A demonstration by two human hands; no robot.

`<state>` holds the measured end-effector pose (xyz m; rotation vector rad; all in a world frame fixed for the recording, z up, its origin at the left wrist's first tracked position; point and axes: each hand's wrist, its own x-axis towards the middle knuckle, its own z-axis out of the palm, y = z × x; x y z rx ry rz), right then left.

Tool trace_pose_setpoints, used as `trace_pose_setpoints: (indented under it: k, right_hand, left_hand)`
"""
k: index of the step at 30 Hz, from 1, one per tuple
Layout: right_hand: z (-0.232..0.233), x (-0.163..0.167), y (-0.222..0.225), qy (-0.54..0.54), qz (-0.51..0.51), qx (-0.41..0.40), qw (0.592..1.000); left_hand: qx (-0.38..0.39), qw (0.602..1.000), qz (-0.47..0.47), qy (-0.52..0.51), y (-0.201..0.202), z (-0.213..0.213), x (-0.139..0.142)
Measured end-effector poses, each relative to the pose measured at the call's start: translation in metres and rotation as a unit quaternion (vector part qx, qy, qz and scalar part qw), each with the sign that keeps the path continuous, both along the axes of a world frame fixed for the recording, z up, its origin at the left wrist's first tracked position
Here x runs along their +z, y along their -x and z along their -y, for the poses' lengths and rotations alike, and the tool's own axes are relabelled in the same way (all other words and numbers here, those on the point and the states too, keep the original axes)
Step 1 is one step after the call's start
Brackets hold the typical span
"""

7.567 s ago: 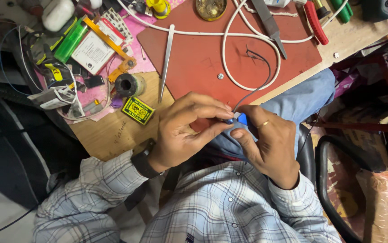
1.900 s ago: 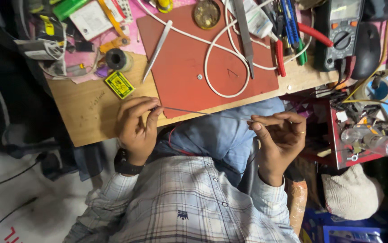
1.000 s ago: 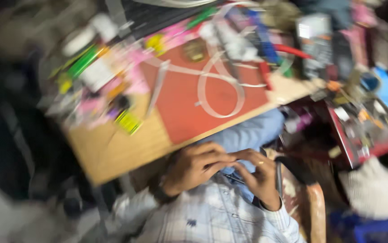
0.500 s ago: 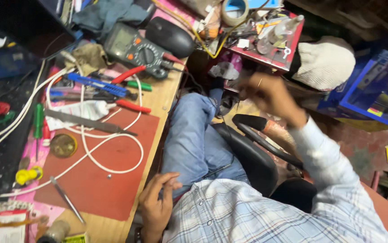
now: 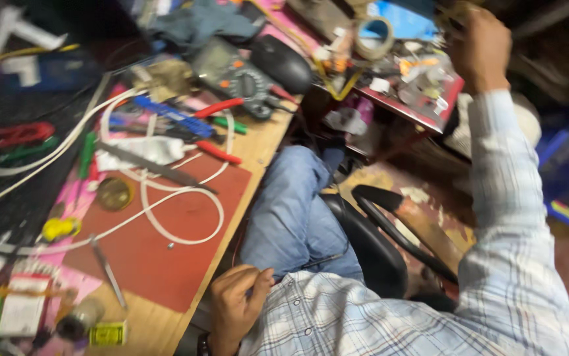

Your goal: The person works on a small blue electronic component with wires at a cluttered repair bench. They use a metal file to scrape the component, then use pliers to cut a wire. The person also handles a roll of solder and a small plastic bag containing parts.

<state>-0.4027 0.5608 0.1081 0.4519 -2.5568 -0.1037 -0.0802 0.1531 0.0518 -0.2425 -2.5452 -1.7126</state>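
My left hand [image 5: 235, 304] rests low against my checked shirt by the edge of the wooden bench [image 5: 166, 329]. Its fingers are pinched on a thin dark wire [image 5: 317, 260] that runs across my jeans-clad knee [image 5: 294, 211]. My right hand [image 5: 481, 47] is stretched far up to the right, over a cluttered red tray [image 5: 406, 109] beside a roll of tape [image 5: 373, 38]. Its fingers curl around something at the frame's top edge; blur hides what it is.
A red mat [image 5: 166, 264] carries a looped white cable [image 5: 185, 198], tweezers [image 5: 108, 269] and a round brass piece [image 5: 114, 193]. Behind it lie a multimeter [image 5: 232, 71], a black mouse [image 5: 283, 60] and red-handled pliers [image 5: 222, 105]. A black chair arm [image 5: 390, 217] sits beside my knee.
My right hand left the wire and rose to the cluttered tray on the right. The view swung right along the bench. My left hand stayed low with the wire.
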Motion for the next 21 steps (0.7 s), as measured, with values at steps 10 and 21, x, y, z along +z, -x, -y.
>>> trace_pose_setpoints:
  k: [10, 21]
  right_hand:
    - [0.145, 0.017, -0.115, 0.332, 0.487, 0.081, 0.804]
    - [0.388, 0.001, -0.054, 0.528, 0.148, 0.305, 0.779]
  left_hand:
    - [0.173, 0.984, -0.047, 0.000, -0.004, 0.032, 0.025]
    - [0.503, 0.860, -0.073, 0.043, -0.076, 0.063, -0.016]
